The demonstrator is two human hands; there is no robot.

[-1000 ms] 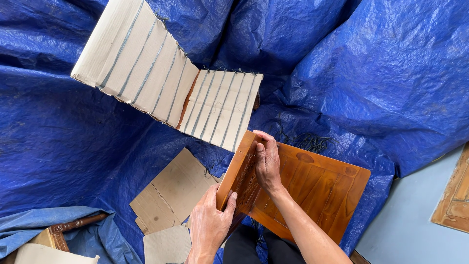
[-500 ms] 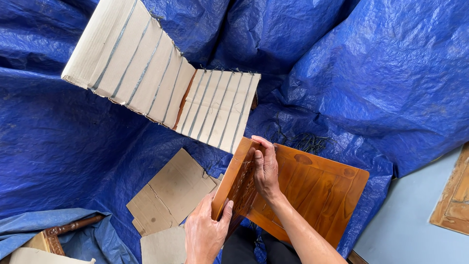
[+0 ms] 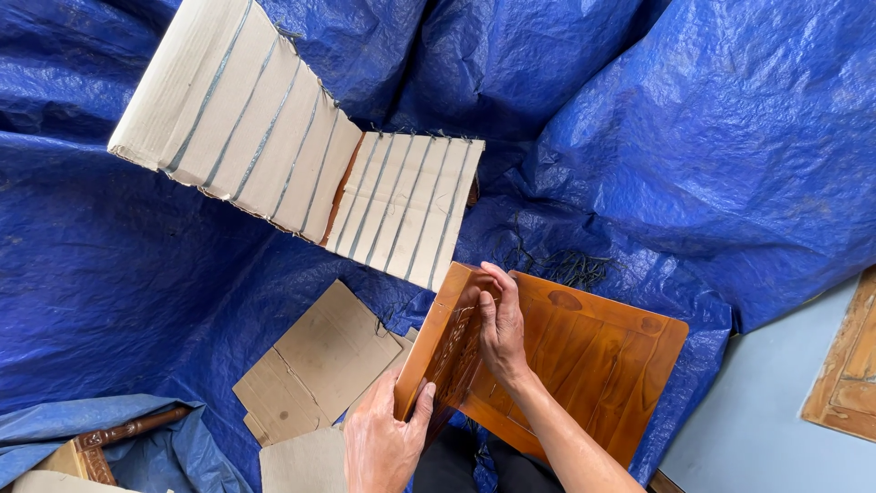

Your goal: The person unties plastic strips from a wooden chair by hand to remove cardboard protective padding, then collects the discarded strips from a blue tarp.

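The fingers of the right hand lie flat and close together against the inner, carved face of a wooden panel, fingertips curled over its upper end near the middle of the frame. The left hand, at the bottom centre, is clamped on the lower end of the same panel, thumb on one side and fingers wrapped round the outer edge.

The panel stands on edge, tilted, its long axis running from the lower left near the left hand up and slightly right to the right hand's fingertips. So it lies between the two hands, held at both ends; the left hand is nearer the viewer, the right hand nearer the top end. It meets a flat wooden board that spreads to the lower right, though whether the two are joined cannot be told.

Further out, flat cardboard pieces lie just left of the panel. In the upper left sits a cardboard-wrapped bundle bound with thin straps. A blue tarp covers nearly everything. A carved wooden leg shows at the lower left, another wooden piece at the right edge.
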